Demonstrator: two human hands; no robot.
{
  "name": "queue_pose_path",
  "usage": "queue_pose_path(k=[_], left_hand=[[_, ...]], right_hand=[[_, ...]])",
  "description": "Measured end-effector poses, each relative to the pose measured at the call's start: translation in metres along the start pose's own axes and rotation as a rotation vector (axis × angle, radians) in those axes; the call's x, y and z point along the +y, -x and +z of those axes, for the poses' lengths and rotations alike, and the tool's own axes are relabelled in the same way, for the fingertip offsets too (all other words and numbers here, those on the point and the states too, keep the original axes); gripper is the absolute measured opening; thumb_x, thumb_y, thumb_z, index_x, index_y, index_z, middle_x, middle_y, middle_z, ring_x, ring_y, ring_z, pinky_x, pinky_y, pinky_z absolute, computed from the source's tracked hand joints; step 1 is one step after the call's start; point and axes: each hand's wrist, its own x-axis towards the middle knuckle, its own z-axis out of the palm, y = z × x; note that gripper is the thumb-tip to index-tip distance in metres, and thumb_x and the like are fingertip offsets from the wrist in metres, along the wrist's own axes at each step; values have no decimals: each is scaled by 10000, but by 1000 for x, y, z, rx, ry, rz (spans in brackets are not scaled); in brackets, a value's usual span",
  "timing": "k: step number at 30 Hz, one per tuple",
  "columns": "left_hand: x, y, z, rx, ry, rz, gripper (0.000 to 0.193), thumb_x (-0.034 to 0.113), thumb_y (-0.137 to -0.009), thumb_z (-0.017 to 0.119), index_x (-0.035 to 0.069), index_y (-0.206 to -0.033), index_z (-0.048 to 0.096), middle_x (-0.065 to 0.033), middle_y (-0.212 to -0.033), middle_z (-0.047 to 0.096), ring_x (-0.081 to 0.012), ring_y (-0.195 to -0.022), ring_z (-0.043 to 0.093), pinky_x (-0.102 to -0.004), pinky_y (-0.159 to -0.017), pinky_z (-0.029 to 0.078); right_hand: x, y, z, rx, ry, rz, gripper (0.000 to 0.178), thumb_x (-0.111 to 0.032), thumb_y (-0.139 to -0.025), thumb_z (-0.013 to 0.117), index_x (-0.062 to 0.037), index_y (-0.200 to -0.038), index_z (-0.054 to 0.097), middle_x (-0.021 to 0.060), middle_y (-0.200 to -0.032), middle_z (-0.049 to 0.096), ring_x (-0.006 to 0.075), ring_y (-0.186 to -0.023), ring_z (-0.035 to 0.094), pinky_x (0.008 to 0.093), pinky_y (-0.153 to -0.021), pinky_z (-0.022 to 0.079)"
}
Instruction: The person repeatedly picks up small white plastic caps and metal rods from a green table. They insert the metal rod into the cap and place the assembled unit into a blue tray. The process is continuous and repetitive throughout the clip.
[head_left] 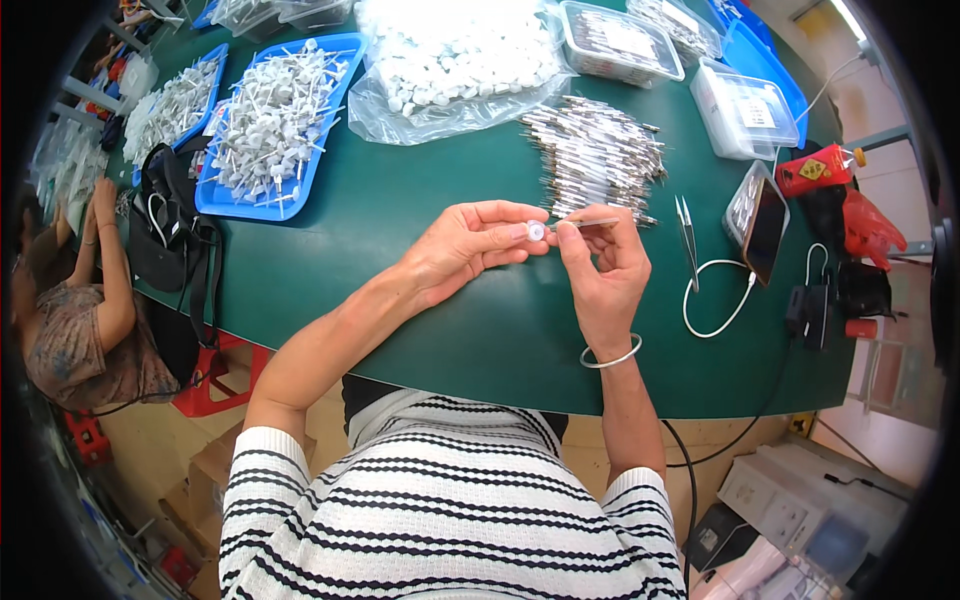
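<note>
My left hand (470,245) pinches a small round white plastic cap (536,231) between thumb and fingers, over the near middle of the green table. In my right hand (607,270) is a thin metal rod (590,222), gripped between thumb and forefinger. Its left end points at the cap, close to it; whether it enters the cap is too small to tell. Just beyond my right hand lies a large pile of slim metal-and-white rods (595,150). Farther off, a clear plastic bag (390,122) holds many loose white caps (455,65).
Blue trays (290,207) of white stemmed pieces stand at the left, beside a black bag (165,245). Tweezers (688,240), a phone (765,230) and its white cable (690,315) lie right. Clear boxes (620,45) stand behind. A co-worker (90,320) sits at the left.
</note>
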Motion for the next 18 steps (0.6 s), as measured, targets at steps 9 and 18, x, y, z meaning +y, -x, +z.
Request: queue_pose_path(k=[9,18], left_hand=[[0,0,1,13,-10,-1,309,111,-876,647,-22,-1151,601,-116,-1021,670,-160,-944,654,-232,-830,527],[-1,-1,-1,-1,5,-16,315,89,-889,620,-42,-1173,582,-120,-1053,654,-188,-972,653,-209,-803,551]], right_hand=[[0,0,1,5,75,-52,97,-8,-830,650,0,-891,574,59,-793,639,112,-723,625,251,-686,521],[2,-1,0,-13,126,-90,82,-12,-830,641,2,-885,582,65,-791,636,126,-711,634,255,-679,522]])
